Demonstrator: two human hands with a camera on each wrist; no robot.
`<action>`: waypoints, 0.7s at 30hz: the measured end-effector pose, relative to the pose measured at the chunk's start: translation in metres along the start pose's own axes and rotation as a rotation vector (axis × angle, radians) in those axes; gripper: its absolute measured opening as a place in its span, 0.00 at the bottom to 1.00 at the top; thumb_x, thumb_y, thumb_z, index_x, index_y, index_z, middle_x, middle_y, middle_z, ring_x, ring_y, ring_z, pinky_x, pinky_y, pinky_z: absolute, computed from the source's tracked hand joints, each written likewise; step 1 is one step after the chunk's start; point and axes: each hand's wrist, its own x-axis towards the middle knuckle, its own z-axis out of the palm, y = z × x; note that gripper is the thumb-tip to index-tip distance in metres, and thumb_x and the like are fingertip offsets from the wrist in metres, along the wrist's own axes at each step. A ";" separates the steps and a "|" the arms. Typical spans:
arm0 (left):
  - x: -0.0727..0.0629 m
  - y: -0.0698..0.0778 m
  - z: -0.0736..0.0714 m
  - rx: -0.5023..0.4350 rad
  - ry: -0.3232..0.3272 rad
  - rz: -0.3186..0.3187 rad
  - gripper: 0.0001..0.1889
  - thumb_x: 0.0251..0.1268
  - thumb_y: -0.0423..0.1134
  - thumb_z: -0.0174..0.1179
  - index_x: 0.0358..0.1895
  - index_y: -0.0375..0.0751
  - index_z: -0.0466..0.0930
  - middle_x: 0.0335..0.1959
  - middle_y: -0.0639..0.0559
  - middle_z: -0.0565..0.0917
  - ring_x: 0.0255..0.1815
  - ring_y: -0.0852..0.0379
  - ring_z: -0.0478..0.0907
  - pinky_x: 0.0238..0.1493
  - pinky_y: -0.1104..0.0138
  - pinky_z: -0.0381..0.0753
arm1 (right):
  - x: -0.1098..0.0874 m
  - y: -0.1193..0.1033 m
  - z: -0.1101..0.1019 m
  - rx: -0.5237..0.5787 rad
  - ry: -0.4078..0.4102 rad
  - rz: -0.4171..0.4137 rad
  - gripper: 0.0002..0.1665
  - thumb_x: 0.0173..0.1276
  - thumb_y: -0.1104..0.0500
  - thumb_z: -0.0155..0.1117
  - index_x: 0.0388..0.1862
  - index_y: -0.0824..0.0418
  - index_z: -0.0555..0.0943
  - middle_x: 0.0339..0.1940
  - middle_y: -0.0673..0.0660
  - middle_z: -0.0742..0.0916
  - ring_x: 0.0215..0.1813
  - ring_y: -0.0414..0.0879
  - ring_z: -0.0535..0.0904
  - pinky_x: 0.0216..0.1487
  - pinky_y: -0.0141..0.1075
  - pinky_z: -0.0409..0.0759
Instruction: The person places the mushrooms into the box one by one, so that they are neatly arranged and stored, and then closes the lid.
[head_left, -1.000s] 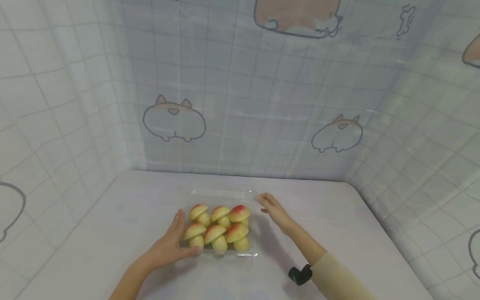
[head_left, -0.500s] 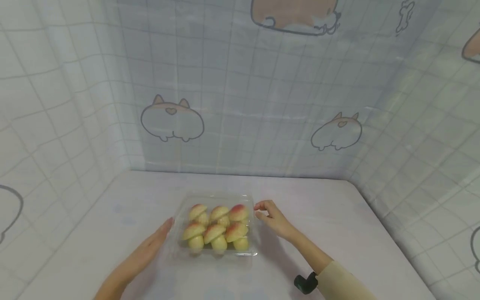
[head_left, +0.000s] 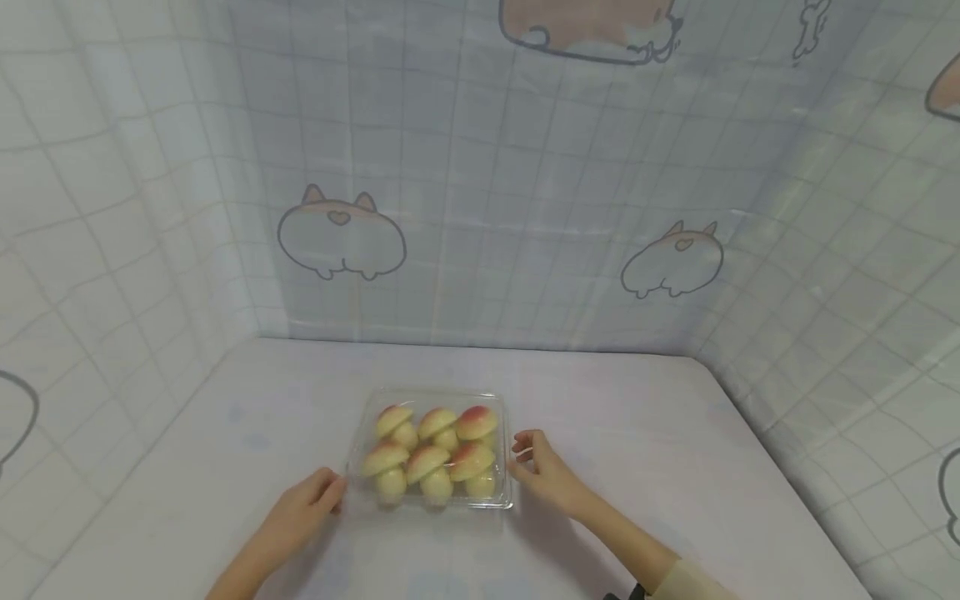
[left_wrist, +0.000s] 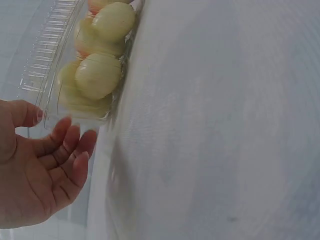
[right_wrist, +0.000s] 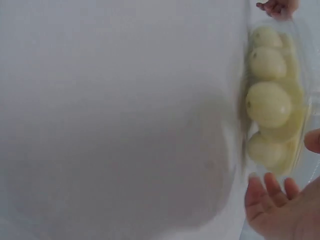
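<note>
A clear plastic clamshell box (head_left: pixel 435 396) lies on the table with its lid down over several mushroom-shaped buns (head_left: pixel 427 464), yellow with reddish caps. At its left edge, my left hand (head_left: pixel 300 510) has curled fingers. In the left wrist view, the left thumb and fingers lie on either side of the box's rim (left_wrist: pixel 50 107), pinching the corner. My right hand (head_left: pixel 551 477) is at the box's right edge, its thumb near the rim and its fingers loosely bent. A gap shows between that thumb and the fingers in the right wrist view.
A white cloth covers the table (head_left: pixel 645 467). Grid-patterned curtain (head_left: pixel 480 208) with cartoon dogs encloses the back and both sides. A dark object (head_left: pixel 636 593) shows at the bottom edge near the right sleeve.
The lid has come forward and down over the buns. My left hand first drew away leftward, then returned to the box with curled fingers. My right hand moved nearer along the right edge.
</note>
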 end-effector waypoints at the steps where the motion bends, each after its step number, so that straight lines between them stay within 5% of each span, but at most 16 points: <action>1: 0.000 0.001 0.001 -0.010 -0.006 -0.022 0.14 0.77 0.42 0.46 0.34 0.37 0.75 0.26 0.53 0.78 0.30 0.56 0.76 0.30 0.66 0.74 | -0.003 -0.002 0.000 0.003 -0.028 0.022 0.24 0.69 0.58 0.57 0.56 0.72 0.65 0.49 0.61 0.77 0.52 0.56 0.77 0.50 0.48 0.77; 9: -0.003 0.004 0.004 -0.106 -0.027 -0.077 0.17 0.77 0.39 0.43 0.28 0.37 0.73 0.19 0.52 0.73 0.23 0.56 0.70 0.23 0.68 0.73 | -0.019 -0.013 0.001 0.143 -0.302 0.194 0.15 0.64 0.54 0.50 0.32 0.66 0.76 0.24 0.51 0.81 0.32 0.43 0.75 0.30 0.33 0.68; 21: -0.003 0.000 0.006 -0.195 -0.060 -0.066 0.18 0.78 0.41 0.42 0.28 0.36 0.71 0.19 0.51 0.72 0.22 0.57 0.70 0.23 0.68 0.73 | -0.024 -0.014 0.009 0.314 -0.350 0.251 0.17 0.66 0.54 0.51 0.31 0.68 0.77 0.21 0.50 0.80 0.25 0.40 0.74 0.26 0.29 0.65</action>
